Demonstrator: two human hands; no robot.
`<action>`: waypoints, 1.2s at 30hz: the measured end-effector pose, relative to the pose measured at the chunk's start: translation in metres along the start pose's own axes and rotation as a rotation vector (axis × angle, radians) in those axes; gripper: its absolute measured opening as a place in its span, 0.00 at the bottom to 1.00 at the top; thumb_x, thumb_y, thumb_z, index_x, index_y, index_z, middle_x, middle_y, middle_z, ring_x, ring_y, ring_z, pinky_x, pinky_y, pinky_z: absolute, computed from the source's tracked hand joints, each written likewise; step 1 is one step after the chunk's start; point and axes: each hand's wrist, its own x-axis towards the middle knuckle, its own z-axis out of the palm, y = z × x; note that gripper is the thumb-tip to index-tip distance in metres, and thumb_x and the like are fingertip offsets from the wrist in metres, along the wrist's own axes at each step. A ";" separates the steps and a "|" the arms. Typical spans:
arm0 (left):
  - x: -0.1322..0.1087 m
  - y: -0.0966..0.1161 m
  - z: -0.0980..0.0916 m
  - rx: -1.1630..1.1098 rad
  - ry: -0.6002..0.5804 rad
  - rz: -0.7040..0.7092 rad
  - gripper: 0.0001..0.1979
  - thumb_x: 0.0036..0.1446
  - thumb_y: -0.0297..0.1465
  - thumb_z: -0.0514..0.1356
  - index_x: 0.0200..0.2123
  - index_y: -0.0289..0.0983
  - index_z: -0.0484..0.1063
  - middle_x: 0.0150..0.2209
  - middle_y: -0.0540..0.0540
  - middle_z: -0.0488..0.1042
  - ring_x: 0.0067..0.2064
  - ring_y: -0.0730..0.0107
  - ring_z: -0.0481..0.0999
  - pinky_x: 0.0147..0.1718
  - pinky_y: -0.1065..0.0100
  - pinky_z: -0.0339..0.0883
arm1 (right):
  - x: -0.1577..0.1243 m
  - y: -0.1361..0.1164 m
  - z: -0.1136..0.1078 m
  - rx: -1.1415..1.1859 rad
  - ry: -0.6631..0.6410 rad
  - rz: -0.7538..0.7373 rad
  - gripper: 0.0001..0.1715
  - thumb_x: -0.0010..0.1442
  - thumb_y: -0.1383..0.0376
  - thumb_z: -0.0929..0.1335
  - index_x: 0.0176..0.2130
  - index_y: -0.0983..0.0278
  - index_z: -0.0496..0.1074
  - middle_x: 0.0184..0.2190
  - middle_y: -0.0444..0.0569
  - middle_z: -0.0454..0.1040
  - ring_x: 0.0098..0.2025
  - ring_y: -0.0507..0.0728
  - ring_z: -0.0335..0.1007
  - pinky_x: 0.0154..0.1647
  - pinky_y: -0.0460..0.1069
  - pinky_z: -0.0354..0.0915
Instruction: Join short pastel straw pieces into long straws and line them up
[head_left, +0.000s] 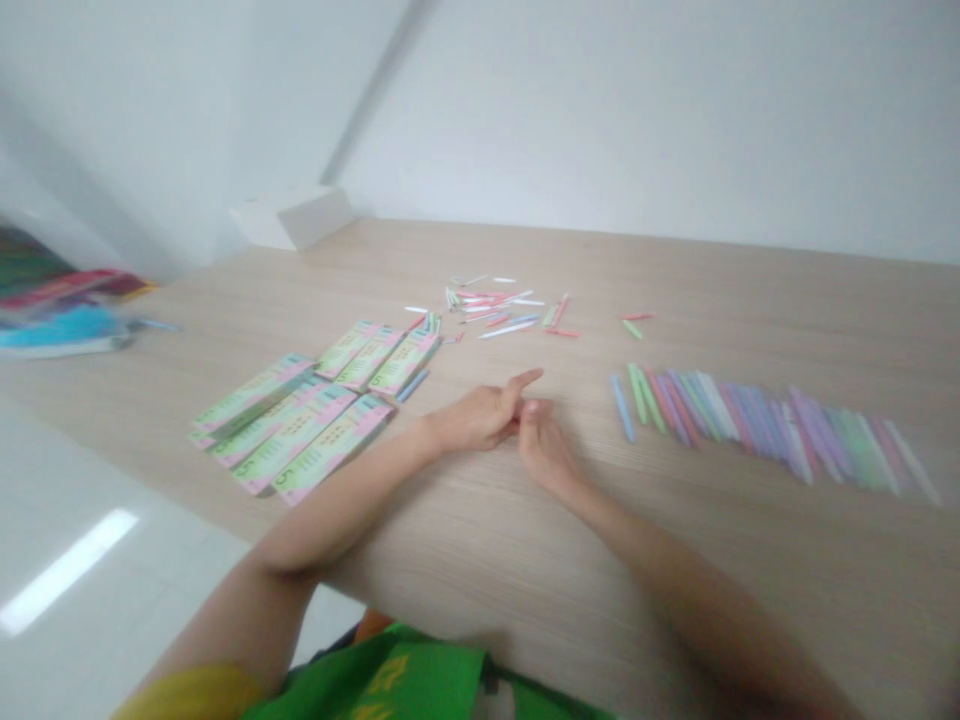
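Over the middle of the table, my left hand [484, 415] and my right hand [547, 445] meet and touch. The left index finger is stretched out to the right, while the other left fingers are partly hidden. My right hand has its fingers curled in; whether anything is inside cannot be made out. To the right lies a long row of slim pastel sticks [757, 420], pen-like and blurred. Beyond my hands is a loose scatter of thin coloured and white pen-like pieces [499, 305]. Left of my hands, several flat green-and-pink packs [300, 445] lie in two groups.
A white box [296, 218] stands at the back left by the wall. Two small pieces, one red and one green [632, 328], lie apart at the right. Beyond the table's left edge are blurred blue and red items [67, 325]. The wooden table [750, 300] meets a white wall.
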 end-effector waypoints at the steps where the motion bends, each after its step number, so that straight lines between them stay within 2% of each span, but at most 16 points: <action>1: 0.000 0.000 0.001 0.027 0.014 0.047 0.35 0.60 0.29 0.53 0.65 0.30 0.38 0.43 0.36 0.73 0.43 0.60 0.75 0.42 0.63 0.66 | 0.003 0.000 -0.001 0.102 -0.092 0.035 0.49 0.58 0.37 0.38 0.42 0.66 0.65 0.27 0.54 0.70 0.30 0.57 0.70 0.27 0.48 0.58; 2: 0.000 -0.001 0.002 0.055 0.028 0.096 0.34 0.59 0.28 0.53 0.64 0.30 0.39 0.46 0.34 0.71 0.46 0.60 0.73 0.43 0.62 0.66 | 0.006 0.001 -0.002 0.208 -0.190 0.084 0.52 0.55 0.35 0.36 0.38 0.64 0.66 0.23 0.51 0.67 0.25 0.55 0.66 0.23 0.47 0.56; 4: 0.000 -0.002 0.006 0.099 0.042 0.168 0.34 0.58 0.26 0.54 0.63 0.30 0.41 0.49 0.31 0.67 0.48 0.58 0.70 0.45 0.60 0.66 | 0.011 0.001 -0.004 0.423 -0.391 0.229 0.54 0.48 0.33 0.33 0.32 0.62 0.64 0.15 0.43 0.55 0.15 0.51 0.52 0.15 0.46 0.47; 7: 0.002 -0.001 0.009 0.130 0.044 0.193 0.34 0.58 0.26 0.53 0.64 0.30 0.40 0.50 0.30 0.65 0.48 0.57 0.68 0.44 0.59 0.66 | 0.016 -0.001 -0.011 0.682 -0.646 0.450 0.54 0.41 0.30 0.32 0.30 0.61 0.61 0.12 0.36 0.44 0.12 0.46 0.34 0.12 0.43 0.35; 10: 0.004 0.002 0.007 0.140 0.052 0.184 0.36 0.60 0.29 0.52 0.65 0.32 0.35 0.54 0.30 0.62 0.50 0.56 0.67 0.50 0.53 0.63 | 0.017 -0.004 -0.019 0.869 -0.825 0.522 0.54 0.38 0.29 0.32 0.28 0.61 0.59 0.12 0.35 0.44 0.12 0.45 0.31 0.11 0.42 0.33; 13: 0.004 0.009 -0.004 0.180 0.058 0.206 0.44 0.58 0.32 0.54 0.66 0.30 0.26 0.58 0.29 0.58 0.53 0.53 0.65 0.58 0.41 0.49 | 0.017 -0.006 -0.026 0.955 -0.966 0.559 0.53 0.36 0.30 0.31 0.25 0.61 0.56 0.11 0.35 0.45 0.11 0.44 0.31 0.10 0.41 0.34; 15: 0.002 0.015 -0.017 0.204 0.036 0.192 0.47 0.56 0.35 0.56 0.66 0.28 0.25 0.56 0.30 0.60 0.54 0.52 0.64 0.60 0.38 0.42 | 0.016 -0.009 -0.030 0.987 -0.995 0.562 0.52 0.35 0.30 0.31 0.24 0.61 0.54 0.11 0.35 0.46 0.12 0.44 0.31 0.09 0.41 0.34; 16: 0.001 0.018 -0.023 0.221 0.016 0.161 0.45 0.57 0.36 0.56 0.67 0.27 0.30 0.54 0.32 0.62 0.55 0.52 0.63 0.60 0.37 0.40 | 0.016 -0.010 -0.031 1.002 -0.983 0.556 0.52 0.36 0.29 0.31 0.24 0.61 0.54 0.11 0.35 0.47 0.12 0.43 0.31 0.09 0.41 0.34; 18: -0.002 0.025 -0.034 0.280 -0.047 0.074 0.34 0.59 0.35 0.54 0.65 0.30 0.48 0.48 0.37 0.68 0.55 0.53 0.62 0.60 0.37 0.38 | 0.015 -0.013 -0.034 1.020 -0.940 0.557 0.52 0.37 0.29 0.32 0.27 0.61 0.56 0.12 0.34 0.47 0.12 0.44 0.31 0.09 0.40 0.35; 20: -0.003 0.032 -0.042 0.363 -0.124 -0.042 0.18 0.60 0.31 0.52 0.52 0.34 0.69 0.40 0.41 0.72 0.53 0.55 0.63 0.60 0.37 0.38 | 0.013 -0.016 -0.035 1.025 -0.916 0.574 0.53 0.38 0.29 0.33 0.30 0.61 0.57 0.12 0.33 0.47 0.12 0.44 0.30 0.10 0.40 0.35; 21: -0.004 0.034 -0.044 0.396 -0.164 -0.097 0.14 0.59 0.28 0.51 0.44 0.34 0.74 0.35 0.42 0.73 0.52 0.55 0.64 0.59 0.37 0.38 | 0.011 -0.018 -0.035 1.027 -0.918 0.581 0.54 0.38 0.29 0.33 0.31 0.61 0.57 0.12 0.33 0.47 0.12 0.44 0.30 0.10 0.40 0.34; 23: -0.004 0.038 -0.047 0.420 -0.234 -0.174 0.13 0.57 0.24 0.51 0.33 0.33 0.76 0.30 0.42 0.72 0.49 0.56 0.66 0.58 0.38 0.41 | 0.009 -0.021 -0.034 1.037 -0.936 0.577 0.53 0.39 0.29 0.33 0.32 0.61 0.57 0.12 0.33 0.47 0.12 0.44 0.30 0.10 0.40 0.34; 24: -0.004 0.040 -0.048 0.406 -0.251 -0.189 0.12 0.56 0.23 0.51 0.31 0.33 0.76 0.29 0.41 0.72 0.48 0.57 0.66 0.58 0.39 0.42 | 0.007 -0.022 -0.034 1.039 -0.947 0.571 0.52 0.40 0.29 0.33 0.32 0.61 0.57 0.12 0.33 0.47 0.12 0.44 0.30 0.10 0.40 0.33; 27: -0.004 0.043 -0.053 0.281 -0.231 -0.134 0.09 0.56 0.26 0.55 0.35 0.36 0.76 0.33 0.43 0.73 0.51 0.59 0.66 0.59 0.40 0.38 | 0.004 -0.026 -0.035 1.058 -0.989 0.541 0.51 0.41 0.29 0.34 0.32 0.61 0.56 0.12 0.33 0.47 0.12 0.44 0.30 0.10 0.40 0.33; 31: -0.005 0.047 -0.056 0.208 -0.095 -0.071 0.07 0.55 0.29 0.58 0.37 0.37 0.74 0.37 0.45 0.72 0.54 0.59 0.63 0.60 0.40 0.30 | 0.005 -0.026 -0.043 1.109 -1.039 0.502 0.52 0.37 0.27 0.35 0.29 0.61 0.55 0.12 0.34 0.48 0.13 0.44 0.30 0.10 0.40 0.35; 36: -0.009 0.057 -0.058 0.304 0.003 -0.022 0.14 0.58 0.35 0.56 0.47 0.36 0.70 0.53 0.39 0.68 0.62 0.52 0.53 0.60 0.36 0.28 | 0.010 -0.026 -0.058 1.158 -1.041 0.437 0.56 0.34 0.26 0.36 0.29 0.63 0.58 0.13 0.34 0.48 0.13 0.43 0.31 0.11 0.41 0.35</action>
